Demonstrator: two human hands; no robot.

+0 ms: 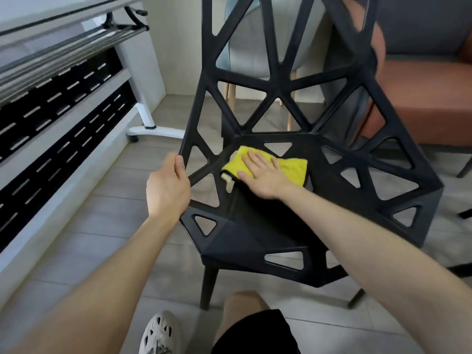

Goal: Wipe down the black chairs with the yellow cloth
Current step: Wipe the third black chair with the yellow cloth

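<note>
A black chair (255,241) with triangular cut-outs fills the middle of the head view, its backrest rising toward the top. A yellow cloth (293,167) lies flat on the rear part of the seat. My right hand (263,175) presses on the cloth with straight, spread fingers. My left hand (167,186) grips the chair's left side edge, thumb curled over the rim.
A white folding table with a wheeled leg (148,118) stands at the left. A pale grey chair (258,52) with wooden legs sits behind the black one. An orange-brown sofa (424,93) is at the right. My shoe (159,333) and knee are at the bottom.
</note>
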